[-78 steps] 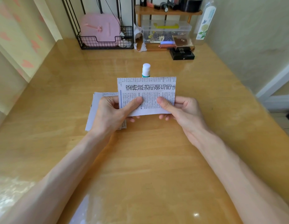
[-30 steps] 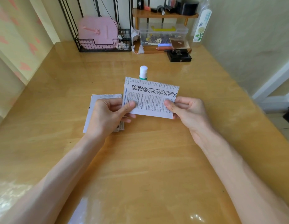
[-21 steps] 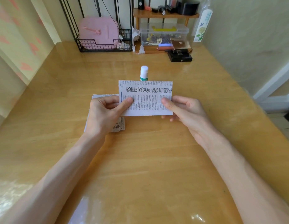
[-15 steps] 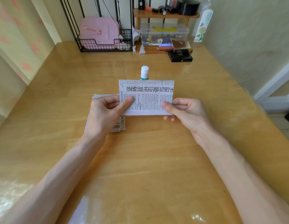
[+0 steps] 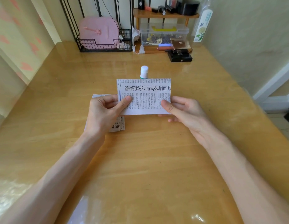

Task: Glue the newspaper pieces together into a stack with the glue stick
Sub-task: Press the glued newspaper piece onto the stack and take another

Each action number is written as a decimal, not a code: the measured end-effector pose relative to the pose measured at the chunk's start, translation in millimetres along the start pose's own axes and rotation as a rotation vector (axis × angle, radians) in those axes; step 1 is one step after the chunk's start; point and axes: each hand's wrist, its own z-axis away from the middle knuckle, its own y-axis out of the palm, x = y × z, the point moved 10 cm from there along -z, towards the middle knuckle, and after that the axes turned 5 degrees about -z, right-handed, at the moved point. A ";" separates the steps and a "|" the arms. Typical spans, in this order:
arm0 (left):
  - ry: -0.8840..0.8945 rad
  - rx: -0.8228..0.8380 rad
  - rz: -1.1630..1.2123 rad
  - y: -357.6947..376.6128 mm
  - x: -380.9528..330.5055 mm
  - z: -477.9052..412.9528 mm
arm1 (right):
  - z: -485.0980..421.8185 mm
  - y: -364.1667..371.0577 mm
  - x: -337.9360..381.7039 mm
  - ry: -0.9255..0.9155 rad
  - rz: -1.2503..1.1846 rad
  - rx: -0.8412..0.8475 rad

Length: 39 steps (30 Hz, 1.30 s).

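A rectangular newspaper piece [image 5: 145, 94] with a bold headline is held above the table, face toward me. My left hand [image 5: 105, 110] pinches its left edge between thumb and fingers. My right hand [image 5: 181, 109] pinches its right edge the same way. Beneath my left hand lies a small pile of other newspaper pieces [image 5: 115, 126] flat on the table, mostly hidden by the hand. A glue stick [image 5: 144, 71] with a white cap stands upright just behind the held piece; its lower part is hidden by the paper.
At the table's far edge stand a black wire basket [image 5: 98, 45] with a pink case, a clear plastic box [image 5: 164, 33] under a small wooden shelf, a black box [image 5: 180, 56] and a tall bottle [image 5: 202, 23]. A wall runs along the right.
The held newspaper piece was tilted a second ago and has been levelled and shifted slightly left. Both hands keep their grip on it.
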 end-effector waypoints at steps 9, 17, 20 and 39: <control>0.034 0.067 -0.037 10.0 -4.7 3.0 | -3.3 -25.3 4.2 -0.092 -0.023 -0.169; 0.083 -0.022 -0.128 0.3 -5.6 -0.2 | -6.8 -21.2 -3.5 -0.014 0.006 -0.116; 0.142 -0.089 -0.163 -8.7 -11.6 -0.7 | -8.0 -36.2 -1.9 0.020 0.011 -0.106; 0.294 0.028 -0.256 17.6 -26.7 13.0 | -2.2 -147.8 16.8 -0.114 0.870 -0.745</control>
